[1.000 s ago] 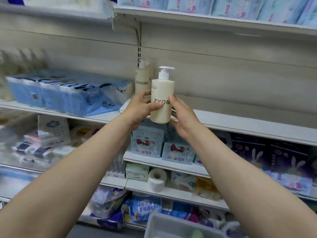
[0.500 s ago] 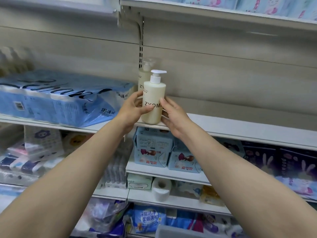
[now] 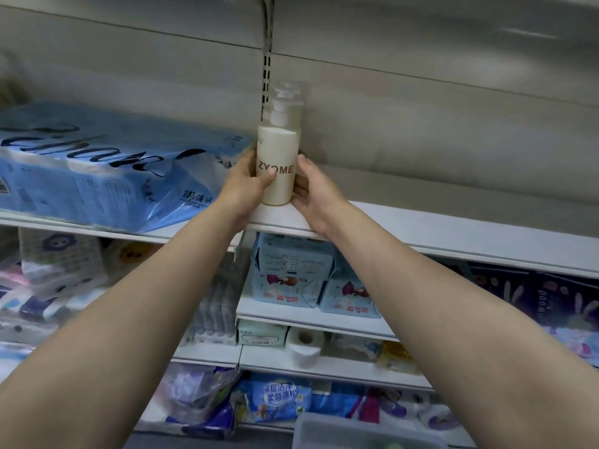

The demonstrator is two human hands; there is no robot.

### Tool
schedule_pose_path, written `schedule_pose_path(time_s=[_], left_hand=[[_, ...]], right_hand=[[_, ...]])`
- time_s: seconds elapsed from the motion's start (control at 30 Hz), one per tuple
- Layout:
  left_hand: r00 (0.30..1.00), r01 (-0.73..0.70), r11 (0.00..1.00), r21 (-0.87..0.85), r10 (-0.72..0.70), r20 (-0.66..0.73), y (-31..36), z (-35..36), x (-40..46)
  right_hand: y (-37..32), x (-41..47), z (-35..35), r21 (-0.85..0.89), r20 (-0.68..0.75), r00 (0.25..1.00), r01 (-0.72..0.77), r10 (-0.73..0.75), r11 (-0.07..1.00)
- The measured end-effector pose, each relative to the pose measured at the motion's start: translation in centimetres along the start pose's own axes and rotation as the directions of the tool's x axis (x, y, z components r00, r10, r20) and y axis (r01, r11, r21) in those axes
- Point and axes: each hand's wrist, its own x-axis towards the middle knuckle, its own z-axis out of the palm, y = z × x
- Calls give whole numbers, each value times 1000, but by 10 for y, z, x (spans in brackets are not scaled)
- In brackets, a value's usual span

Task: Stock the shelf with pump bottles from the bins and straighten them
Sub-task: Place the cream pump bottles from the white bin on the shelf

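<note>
hands (image 3: 282, 189) grip bottle (image 3: 277, 166) — upright

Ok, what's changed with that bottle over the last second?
The pump bottle went from held in the air to standing on the shelf, pushed back in front of the second bottle. The left hand and right hand still hold its sides.

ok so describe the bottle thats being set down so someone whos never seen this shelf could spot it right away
Find the white shelf that carries the big blue tissue pack on its left. Just right of that pack, below the slotted upright, both hands hold a cream pump bottle standing at the shelf's front edge. It is the front one, its ZYOME label in full view, with a second bottle mostly hidden behind it.
</note>
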Motion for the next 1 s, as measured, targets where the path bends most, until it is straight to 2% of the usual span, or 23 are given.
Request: schedule_pose_path(time_s=[0.23,0.37,0.77,1.0], left_hand=[[998,45,999,31,-44,-41,3,7,-2],[992,76,996,45,-71,-102,9,15,-18],[938,52,998,37,-37,-346,29,83,-95],[933,40,998,-43,-52,-356,8,143,-152]], right_hand=[[-1,2,2,10,32,999,-29,29,1000],[0,-10,-9,-67,44,999,-23,26,997],[-8,-87,-81,-146,11,999,38,-37,989],[6,-142,-142,-160,-21,1000,-4,1,987]])
